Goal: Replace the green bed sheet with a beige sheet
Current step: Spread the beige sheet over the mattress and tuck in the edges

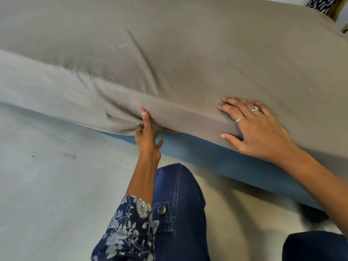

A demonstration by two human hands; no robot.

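A beige sheet (pixel 188 59) covers the top of the bed and hangs over its near side. Below its hem the blue side of the mattress (pixel 235 164) shows. My left hand (pixel 147 136) is at the hem, fingers tucked under the bunched fabric, one finger pointing up along the sheet. My right hand (pixel 258 127) lies flat with spread fingers on the bed's edge, pressing the sheet down. No green sheet is in view.
A pale floor (pixel 47 185) spreads to the left and under me. My knees in dark blue jeans (pixel 178 213) are close to the bed. A dark patterned cloth (pixel 320 2) and a wooden frame show at the top right corner.
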